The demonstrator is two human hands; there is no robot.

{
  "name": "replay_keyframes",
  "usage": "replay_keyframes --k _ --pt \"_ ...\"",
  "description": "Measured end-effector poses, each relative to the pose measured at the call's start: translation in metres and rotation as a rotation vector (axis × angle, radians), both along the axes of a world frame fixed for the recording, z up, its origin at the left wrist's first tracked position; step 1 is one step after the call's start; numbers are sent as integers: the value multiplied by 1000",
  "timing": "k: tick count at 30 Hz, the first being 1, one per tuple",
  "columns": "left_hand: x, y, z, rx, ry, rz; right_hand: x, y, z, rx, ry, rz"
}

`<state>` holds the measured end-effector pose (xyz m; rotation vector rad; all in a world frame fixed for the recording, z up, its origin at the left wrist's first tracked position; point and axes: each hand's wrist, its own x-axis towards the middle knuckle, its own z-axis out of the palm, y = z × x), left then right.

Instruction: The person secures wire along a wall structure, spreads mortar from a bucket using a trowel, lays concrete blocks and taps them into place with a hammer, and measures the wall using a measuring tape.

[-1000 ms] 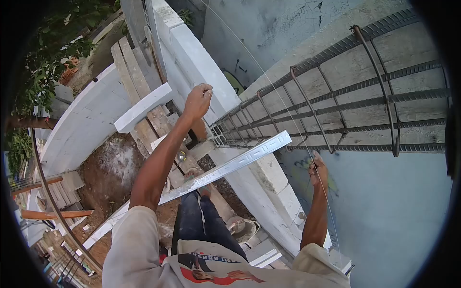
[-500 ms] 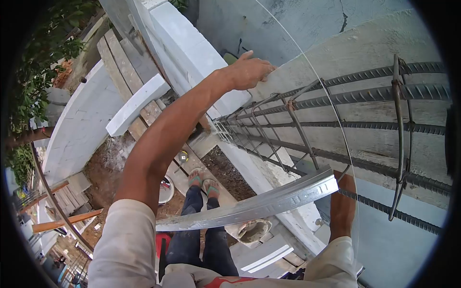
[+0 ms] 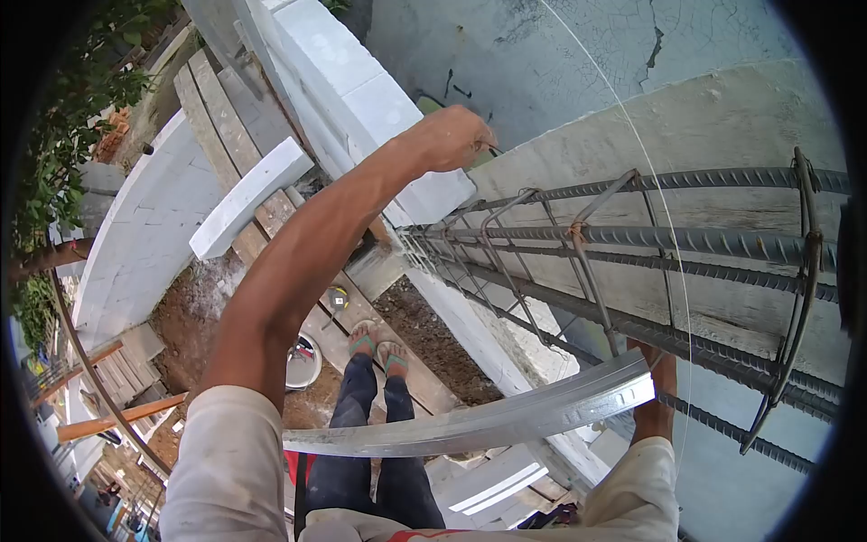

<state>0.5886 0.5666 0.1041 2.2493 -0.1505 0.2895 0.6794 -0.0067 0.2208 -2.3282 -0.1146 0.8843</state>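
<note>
My left hand (image 3: 459,137) is closed, its fingers curled down at the top edge of a grey board (image 3: 722,122), beside the white block wall (image 3: 361,77). A small dark bit shows at its fingertips, too small to name. My right forearm (image 3: 654,406) reaches up behind the rebar cage (image 3: 596,271); that hand's fingers are hidden. A silvery metal bar (image 3: 470,429) crosses in front of my body, its right end by my right forearm. What supports it I cannot tell. A thin pale line (image 3: 664,203) runs down in front of the cage.
I stand in sandals on wooden planks (image 3: 424,381) over soil. A tape measure (image 3: 338,298) and a round white container (image 3: 303,363) are near my feet. A loose white block (image 3: 251,199) lies across more planks. A cracked grey wall (image 3: 560,81) rises beyond the board.
My left hand has gone from fingers partly spread to curled closed at the board's edge. The view has shifted, so the cage and metal bar appear lower and further right.
</note>
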Motion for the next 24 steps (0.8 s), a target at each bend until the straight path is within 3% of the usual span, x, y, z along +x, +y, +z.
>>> replay_keyframes --k 2,8,15,18,19,21,24 --pt "-11 10 -3 197 180 255 -3 0 -5 -8 1 6" --pt "-67 31 -12 282 231 465 -18 0 -31 -25 -11 38" --pt "-159 9 -22 226 305 479 -20 5 -60 -26 -25 95" --pt "-185 -7 -38 337 349 400 -15 9 -66 -25 -35 118" --pt "-183 -11 -37 335 359 402 -12 9 -68 -26 -38 125" --pt "-160 -21 -27 91 580 465 -9 14 -70 -26 -42 134" --pt "-136 -32 -32 68 390 492 -2 18 -70 -28 -50 143"
